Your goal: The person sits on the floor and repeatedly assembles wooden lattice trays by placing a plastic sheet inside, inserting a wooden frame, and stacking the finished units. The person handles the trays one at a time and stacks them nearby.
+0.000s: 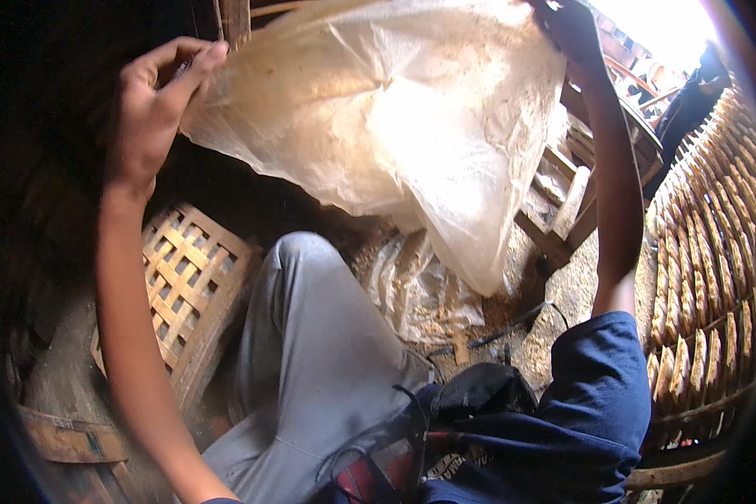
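Observation:
A large, cloudy, translucent plastic sheet (311, 126) is stretched up in front of me between my raised hands. Brownish dust and stains mark it, and light shines through its middle. My left hand (147, 109) pinches the sheet's left edge between thumb and fingers. At the upper right, my right hand (569, 38) is closed on the opposite top corner, its fingers partly lost in shadow and cut by the picture's edge. The sheet's lower corner hangs loose above a second, crumpled plastic sheet (420, 290) on the ground.
Left of my bent knee (302, 260) leans a woven lattice panel (189, 277) in a wooden frame. Wooden framework (571, 202) stands behind the sheet's right side. Rows of pale, ribbed slats (701, 244) fill the far right. Shavings or sawdust (554, 336) cover the ground.

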The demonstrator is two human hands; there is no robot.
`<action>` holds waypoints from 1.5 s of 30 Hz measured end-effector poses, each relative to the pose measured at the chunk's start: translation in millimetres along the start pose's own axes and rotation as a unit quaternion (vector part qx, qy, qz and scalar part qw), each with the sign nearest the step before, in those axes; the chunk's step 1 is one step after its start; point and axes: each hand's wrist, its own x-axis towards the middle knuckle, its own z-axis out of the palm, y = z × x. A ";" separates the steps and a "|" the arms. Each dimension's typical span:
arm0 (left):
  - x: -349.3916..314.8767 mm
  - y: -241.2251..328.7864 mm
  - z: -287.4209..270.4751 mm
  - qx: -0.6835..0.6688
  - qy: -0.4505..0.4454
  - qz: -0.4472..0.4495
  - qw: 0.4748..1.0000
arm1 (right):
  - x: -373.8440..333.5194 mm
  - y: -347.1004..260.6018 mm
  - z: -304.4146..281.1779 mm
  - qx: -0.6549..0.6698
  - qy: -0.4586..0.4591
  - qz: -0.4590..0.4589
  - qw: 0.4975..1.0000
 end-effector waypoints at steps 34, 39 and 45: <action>-95.9 -4.3 -135.7 0.058 0.081 -0.310 0.945 | -8.6 -198.5 374.3 0.216 -0.475 -0.246 0.817; -184.9 -53.0 -189.0 0.024 0.047 -0.332 0.942 | -20.3 -229.8 440.7 0.341 -0.488 -0.158 0.788; -316.2 -96.0 -202.6 -0.162 0.047 -0.500 0.849 | -24.2 -192.2 547.8 0.313 -0.463 -0.148 0.816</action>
